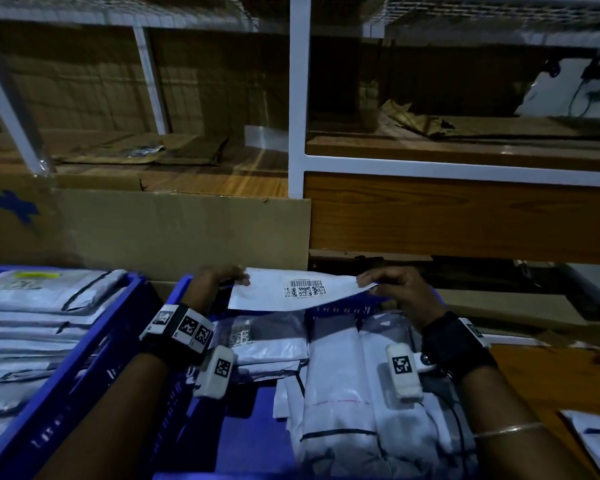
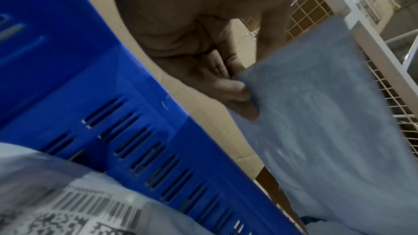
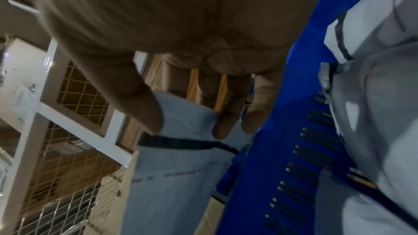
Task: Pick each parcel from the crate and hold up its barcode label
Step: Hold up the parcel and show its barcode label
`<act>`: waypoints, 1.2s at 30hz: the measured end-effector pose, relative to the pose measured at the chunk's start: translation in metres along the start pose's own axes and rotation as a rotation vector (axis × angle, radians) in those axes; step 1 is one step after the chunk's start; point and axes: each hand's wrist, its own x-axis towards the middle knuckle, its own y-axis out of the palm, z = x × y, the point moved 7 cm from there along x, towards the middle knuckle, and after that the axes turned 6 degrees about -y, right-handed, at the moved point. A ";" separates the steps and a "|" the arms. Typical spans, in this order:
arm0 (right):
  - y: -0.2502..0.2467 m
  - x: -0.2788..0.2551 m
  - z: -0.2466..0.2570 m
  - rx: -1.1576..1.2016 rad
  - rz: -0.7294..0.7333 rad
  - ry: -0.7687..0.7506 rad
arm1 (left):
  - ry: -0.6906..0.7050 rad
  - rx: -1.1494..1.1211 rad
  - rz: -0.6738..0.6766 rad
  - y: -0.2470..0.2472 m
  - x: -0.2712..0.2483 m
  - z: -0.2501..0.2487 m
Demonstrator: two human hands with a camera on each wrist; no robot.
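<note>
A flat white parcel is held level above the far end of the blue crate, its barcode label facing up toward me. My left hand pinches its left edge; in the left wrist view the left hand grips the parcel at a corner. My right hand pinches the right end; in the right wrist view thumb and fingers of that right hand clamp the parcel near its black strip. More white parcels lie stacked in the crate below.
A second blue crate on the left holds stacked parcels. A cardboard box wall stands just behind the crates. White-framed shelving with wire mesh rises beyond. Another parcel lies on the wooden surface at lower right.
</note>
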 end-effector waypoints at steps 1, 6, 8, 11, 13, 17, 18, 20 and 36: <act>0.002 0.001 -0.001 0.045 0.013 0.022 | 0.029 0.028 0.003 0.000 0.001 -0.002; 0.001 0.000 -0.006 0.084 -0.053 0.066 | 0.135 0.122 0.032 0.007 -0.003 -0.008; -0.002 -0.001 -0.011 0.033 -0.118 0.082 | 0.165 0.115 0.043 0.010 -0.004 -0.009; -0.006 0.002 -0.018 -0.130 -0.134 0.082 | 0.163 0.068 0.059 0.012 -0.006 -0.009; -0.009 0.002 -0.023 -0.105 -0.186 0.130 | 0.159 0.069 0.057 0.012 -0.007 -0.009; -0.005 0.001 -0.024 -0.057 -0.177 0.160 | 0.152 0.131 0.073 0.016 -0.009 -0.008; -0.004 0.001 -0.023 -0.069 -0.169 0.157 | 0.161 0.144 0.072 0.016 -0.009 -0.009; -0.003 0.001 -0.022 -0.081 -0.162 0.143 | 0.191 0.181 0.070 0.016 -0.009 -0.011; 0.010 0.003 -0.033 -0.084 -0.065 0.199 | 0.185 0.147 -0.109 0.004 0.003 -0.002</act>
